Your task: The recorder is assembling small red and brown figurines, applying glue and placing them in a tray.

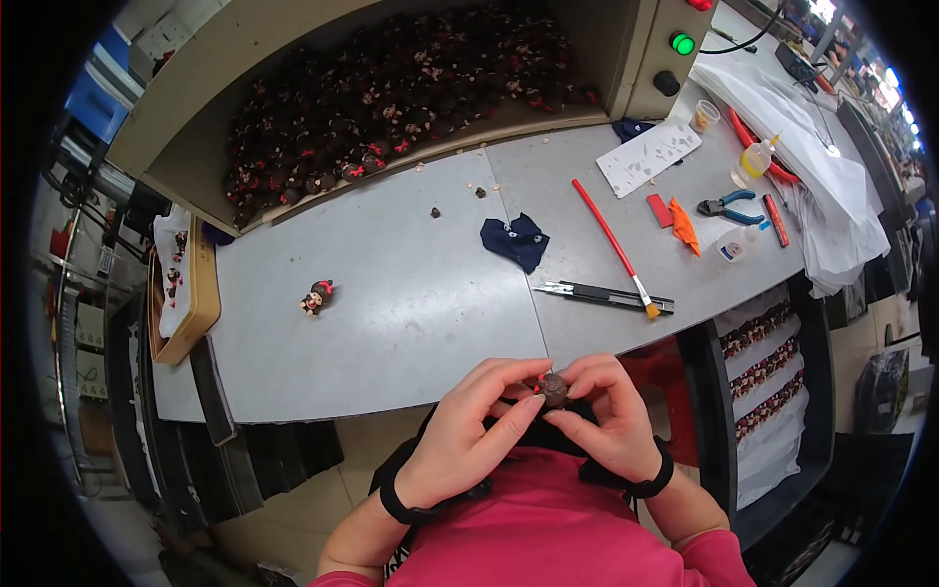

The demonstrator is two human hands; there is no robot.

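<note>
Between both hands, just off the table's near edge, is a small dark brown figurine (pixel 554 390) with a red part on its left side. My left hand (pixel 481 419) pinches it from the left with thumb and fingers. From the right, my right hand (pixel 608 416) grips the same piece between thumb and fingertips. A similar brown figurine with a light face and a red bow (pixel 316 297) rests on the left part of the grey table (pixel 401 293). Nearest beyond my hands lie a black utility knife (pixel 606 296) and a red-handled brush (pixel 611 240).
A beige bin (pixel 381 181) full of figurines stands at the back. Dark blue cloth (pixel 514 243), pliers (pixel 732 207), an orange cloth (pixel 684 229) and a bottle of yellow liquid (pixel 757 157) lie about the table. A tray with rows of figurines (pixel 768 377) is at right, a yellow box (pixel 186 313) at left.
</note>
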